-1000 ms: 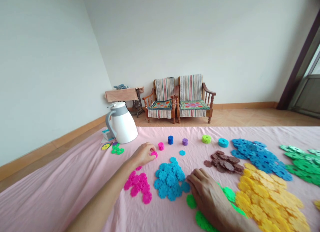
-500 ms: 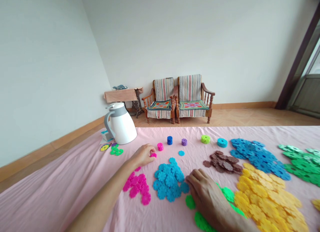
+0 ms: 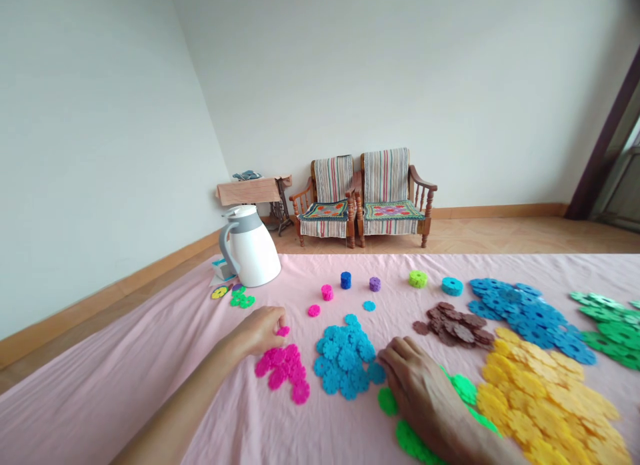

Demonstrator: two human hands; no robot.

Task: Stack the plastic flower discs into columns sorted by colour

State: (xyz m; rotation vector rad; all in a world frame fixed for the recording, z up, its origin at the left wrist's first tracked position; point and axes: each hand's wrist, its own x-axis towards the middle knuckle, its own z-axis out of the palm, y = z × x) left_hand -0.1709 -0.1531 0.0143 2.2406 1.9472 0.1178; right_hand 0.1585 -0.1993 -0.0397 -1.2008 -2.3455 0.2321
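My left hand (image 3: 265, 329) has its fingers closed at the edge of a pink flower disc (image 3: 283, 331), just above the pink disc pile (image 3: 280, 368). A single pink disc (image 3: 313, 310) lies flat on the cloth, below a short pink stack (image 3: 327, 292). Knuckles up, my right hand (image 3: 420, 388) rests with bent fingers pressed together over the bright green discs (image 3: 413, 441). Its fingertips are beside a blue disc (image 3: 376, 373) at the edge of the light blue pile (image 3: 343, 355); what is under them is hidden.
Short stacks in dark blue (image 3: 346, 280), purple (image 3: 375, 284), lime (image 3: 417, 279) and turquoise (image 3: 452, 287) stand in a row. Brown (image 3: 453, 323), blue (image 3: 525, 315), yellow (image 3: 540, 398) and green (image 3: 617, 328) piles spread rightward. A white jug (image 3: 255, 248) stands at the back left.
My left hand has let go of one pink disc below the pink stack and moved back left to another by the pile. My right hand stays in place; the view has shifted slightly.
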